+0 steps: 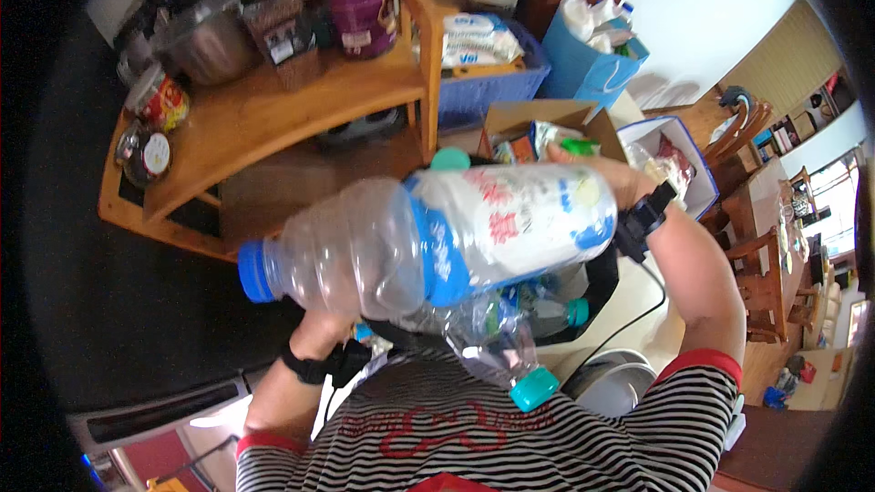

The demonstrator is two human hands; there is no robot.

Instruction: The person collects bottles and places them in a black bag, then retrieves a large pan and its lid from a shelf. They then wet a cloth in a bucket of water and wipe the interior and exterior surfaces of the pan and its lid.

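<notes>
A large clear plastic bottle [369,249] with a blue cap lies sideways across the view, close to the camera. Its white and blue label bears writing. My left hand [329,320] supports it from beneath near the neck, with the fingers mostly hidden behind the plastic. At the base end, my right hand [608,174] holds it, fingers partly covered by the bottle. Under it, a clear bottle with a teal cap [535,388] sticks out toward my chest. Another teal-capped bottle [547,314] lies inside a black container [603,280], largely covered by the big bottle.
A wooden shelf [307,116] with jars and a pot stands at the left. Beyond are a blue plastic crate [489,96], a blue paper bag [581,72], a cardboard box [502,119] and a white box [704,184]. Metal basins [615,383] sit by my right elbow.
</notes>
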